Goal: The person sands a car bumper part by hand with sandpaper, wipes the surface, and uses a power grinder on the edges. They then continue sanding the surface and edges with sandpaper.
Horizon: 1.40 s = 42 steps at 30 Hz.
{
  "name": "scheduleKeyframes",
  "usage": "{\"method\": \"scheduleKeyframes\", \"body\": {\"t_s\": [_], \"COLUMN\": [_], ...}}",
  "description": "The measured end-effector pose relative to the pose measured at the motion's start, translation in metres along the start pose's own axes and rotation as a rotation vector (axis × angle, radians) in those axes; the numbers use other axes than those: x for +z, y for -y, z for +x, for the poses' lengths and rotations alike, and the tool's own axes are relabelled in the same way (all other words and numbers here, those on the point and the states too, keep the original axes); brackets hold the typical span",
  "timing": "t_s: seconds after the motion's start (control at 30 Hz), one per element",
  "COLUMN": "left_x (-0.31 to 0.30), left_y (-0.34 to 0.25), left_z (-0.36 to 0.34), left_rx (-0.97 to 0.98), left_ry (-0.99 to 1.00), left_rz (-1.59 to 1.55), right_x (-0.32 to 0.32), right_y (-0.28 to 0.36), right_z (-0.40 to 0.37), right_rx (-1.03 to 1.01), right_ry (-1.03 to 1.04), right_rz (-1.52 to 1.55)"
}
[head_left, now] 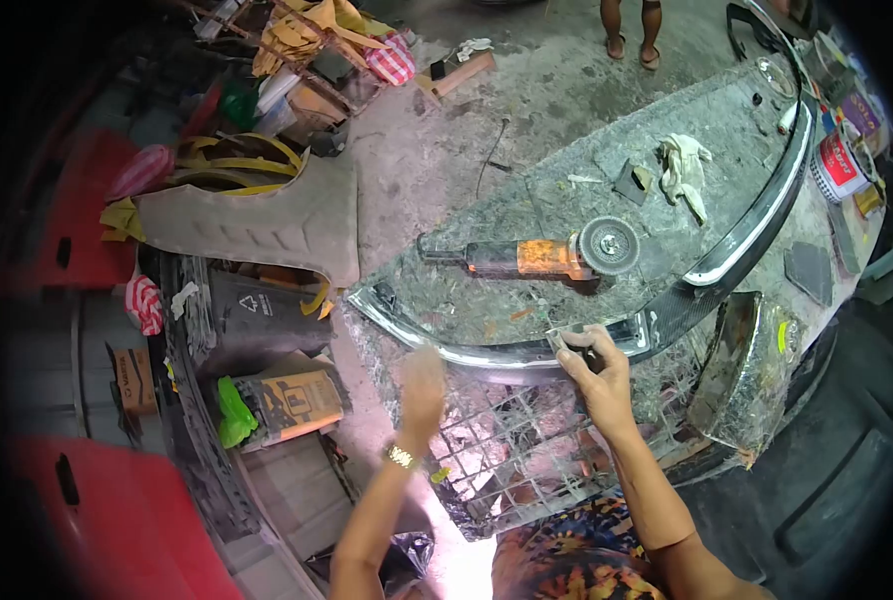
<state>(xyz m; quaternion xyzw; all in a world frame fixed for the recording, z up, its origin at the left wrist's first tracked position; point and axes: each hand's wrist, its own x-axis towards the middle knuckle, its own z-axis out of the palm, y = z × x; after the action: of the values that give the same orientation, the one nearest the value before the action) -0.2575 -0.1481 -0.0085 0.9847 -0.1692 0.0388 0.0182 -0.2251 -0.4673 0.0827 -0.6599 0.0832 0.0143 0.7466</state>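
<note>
Curved strip: I see a long, glossy black strip with a carbon-like weave and pale streaks (507, 364); it sweeps from 9 o'clock, just left of my view's centre, under the centre and up towards 2 o'clock, along the edge of the stained grey work surface (447, 295).
Right hand: at 4 o'clock, my right hand (600, 372) is bent with thumb and fingers drawn together at the strip's near edge; I cannot tell exactly what they pinch.
Left hand: at 6 o'clock, my left hand (424, 390) is blurred beside the strip; I cannot tell whether it is released or gripping. A gold-coloured metal watch (400, 457) circles that wrist.
Grinder: an orange-and-black angle grinder with a round grey disc (542, 258) lies at 2 o'clock, near centre, its disc end pointing right.
Cloth: a crumpled off-white cloth (684, 175) lies farther out at 2 o'clock.
Wire grid: a metal mesh (527, 440) shows at 5 o'clock.
Wrapped block: a bulky block in clear plastic (752, 375) sits at 3 o'clock.
Person: bare lower legs (631, 20) stand at 1 o'clock.
</note>
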Motion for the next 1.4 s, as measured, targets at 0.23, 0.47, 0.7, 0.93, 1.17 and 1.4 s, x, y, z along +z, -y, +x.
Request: {"method": "scheduleKeyframes", "body": {"t_s": [0.23,0.47,0.7,0.93,1.17,1.4], "left_x": [-0.087,-0.118,-0.123,-0.146,-0.142,-0.142], "left_y": [-0.140,-0.169,-0.157,-0.150,-0.157,-0.155], "left_z": [-0.054,-0.093,-0.151,-0.192,-0.219,-0.248], "left_rx": [-0.557,-0.994,-0.951,-0.770,-0.729,-0.805], "left_ry": [0.269,-0.243,-0.445,-0.578,-0.620,-0.483], "left_rz": [-1.194,-1.674,-1.533,-1.743,-1.950,-2.157], "right_x": [0.023,0.089,0.111,0.128,0.128,0.121], "right_y": [-0.005,-0.029,-0.020,0.010,0.007,0.006], "right_z": [-0.028,-0.123,-0.179,-0.229,-0.266,-0.277], "right_rx": [0.421,-0.043,-0.578,-0.516,-0.596,-0.248], "right_ry": [0.220,0.368,0.365,0.348,0.314,0.303], "right_rz": [0.366,-0.186,-0.676,-0.591,-0.614,-0.410]}}
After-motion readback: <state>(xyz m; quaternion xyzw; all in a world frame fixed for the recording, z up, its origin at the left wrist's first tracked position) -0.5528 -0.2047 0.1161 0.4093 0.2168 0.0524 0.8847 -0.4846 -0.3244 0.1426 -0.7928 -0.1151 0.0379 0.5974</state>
